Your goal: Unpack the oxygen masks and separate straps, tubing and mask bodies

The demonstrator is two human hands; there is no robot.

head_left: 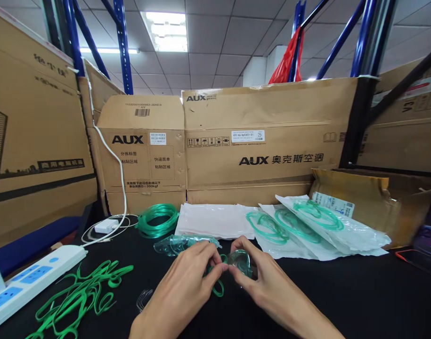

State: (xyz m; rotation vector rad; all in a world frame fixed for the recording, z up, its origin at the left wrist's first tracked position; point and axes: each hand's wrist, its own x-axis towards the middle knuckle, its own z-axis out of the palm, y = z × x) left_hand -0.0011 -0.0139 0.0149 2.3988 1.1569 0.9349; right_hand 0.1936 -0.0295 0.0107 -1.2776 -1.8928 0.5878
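My left hand [187,287] and my right hand [261,282] meet at the middle of the black table [360,296]. Between their fingertips they pinch a clear plastic mask [241,261] with a thin green strap [218,285] looped under it. Just behind my left hand lies another clear mask [178,244]. A coil of green tubing [158,219] sits farther back to the left.
Loose green straps [81,294] lie front left beside a white power strip [28,282]. A stack of flat white bags [215,220] and bagged tubing sets [307,226] sit behind. Large cardboard boxes [257,141] wall off the back; an open carton [370,202] and phone [418,261] lie right.
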